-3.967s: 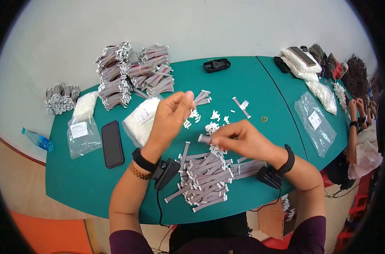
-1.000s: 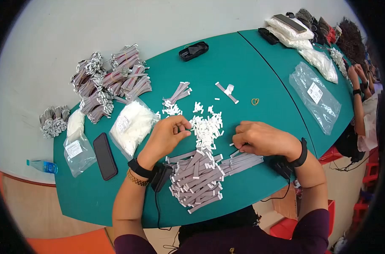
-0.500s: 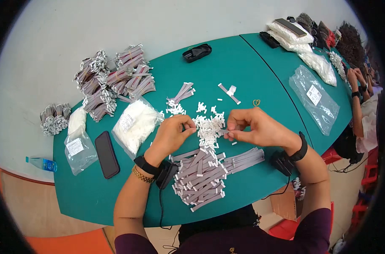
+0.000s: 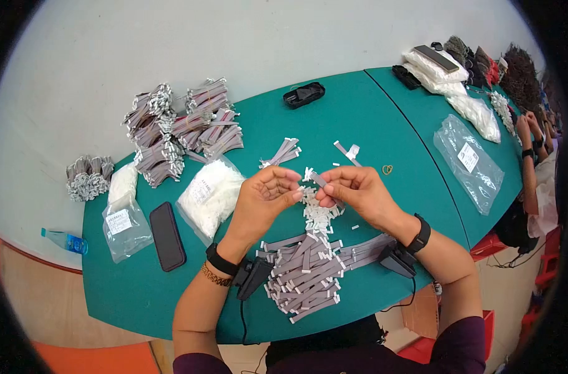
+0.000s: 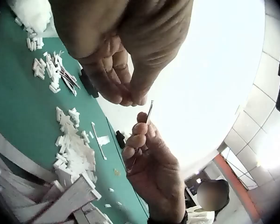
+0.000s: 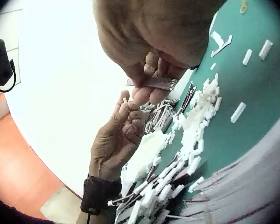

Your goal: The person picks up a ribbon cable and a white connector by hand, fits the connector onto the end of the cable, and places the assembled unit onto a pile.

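Note:
My left hand [image 4: 264, 198] has its thumb and index finger together; in the right wrist view that hand [image 6: 115, 142] pinches a small white piece [image 6: 125, 100]. Facing it, my right hand [image 4: 364, 194] pinches a short grey flat cable [image 4: 319, 179] between thumb and fingers. The cable [image 6: 158, 83] lies across the right fingertips, one end pointing at the left hand. Both hands are over loose white connectors [image 4: 321, 218], with a small gap between them. Nearer the body lies a heap of grey cables with white ends [image 4: 305, 274].
Bundled cables [image 4: 162, 134] stand at the back left. Before them are a bag of white pieces [image 4: 208, 196], a phone [image 4: 168, 237] and a clear bag [image 4: 126, 227]. A black case [image 4: 304, 95] lies at the back; another clear bag [image 4: 468, 162] lies right. Another person's arms [image 4: 528, 149] show far right.
The right hand has gone from the cables at the right to the white connectors, then up beside the left hand, with a cable now pinched. The left hand has risen slightly and moved right.

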A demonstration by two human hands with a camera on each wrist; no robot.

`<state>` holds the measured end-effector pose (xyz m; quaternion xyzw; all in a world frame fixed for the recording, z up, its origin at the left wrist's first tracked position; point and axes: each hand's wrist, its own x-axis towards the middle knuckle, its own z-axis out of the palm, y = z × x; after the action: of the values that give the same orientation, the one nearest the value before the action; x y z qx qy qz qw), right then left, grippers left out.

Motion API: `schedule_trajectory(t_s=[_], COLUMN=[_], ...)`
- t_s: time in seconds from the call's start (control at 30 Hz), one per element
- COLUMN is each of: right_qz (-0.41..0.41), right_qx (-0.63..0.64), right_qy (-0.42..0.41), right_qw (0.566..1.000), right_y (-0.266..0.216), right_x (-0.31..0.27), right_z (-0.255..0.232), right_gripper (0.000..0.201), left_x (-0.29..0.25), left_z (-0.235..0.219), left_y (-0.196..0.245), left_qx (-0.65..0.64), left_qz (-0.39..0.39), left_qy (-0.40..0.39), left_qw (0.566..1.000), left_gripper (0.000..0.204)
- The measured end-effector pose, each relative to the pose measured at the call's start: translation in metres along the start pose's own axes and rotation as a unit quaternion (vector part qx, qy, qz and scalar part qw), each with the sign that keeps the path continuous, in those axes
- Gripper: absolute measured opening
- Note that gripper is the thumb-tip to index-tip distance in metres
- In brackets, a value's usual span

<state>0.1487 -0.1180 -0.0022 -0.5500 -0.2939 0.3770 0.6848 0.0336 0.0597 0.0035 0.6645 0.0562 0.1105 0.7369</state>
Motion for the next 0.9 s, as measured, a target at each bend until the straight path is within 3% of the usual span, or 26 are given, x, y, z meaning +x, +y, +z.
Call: schedule_trajectory(t_s=[0.43, 0.9], right_qz=[0.015, -0.006], right_qx=[-0.013, 0.003], right_qy=[-0.02, -0.024], right_qw=[1.0, 1.0], right_y=[0.0, 0.009], right_x=[-0.01, -0.014], right_z=[-0.002, 0.004], right_gripper=[0.014, 0.013], left_x=[-0.001, -0.008], left_z=[0.007, 0.025], left_y=[-0.01, -0.012], left_qx=[-0.064, -0.031], left_qz=[-0.06, -0.029], left_qy=[-0.03, -0.002], left_qw=[0.996, 0.999], left_gripper=[0.019, 0.018])
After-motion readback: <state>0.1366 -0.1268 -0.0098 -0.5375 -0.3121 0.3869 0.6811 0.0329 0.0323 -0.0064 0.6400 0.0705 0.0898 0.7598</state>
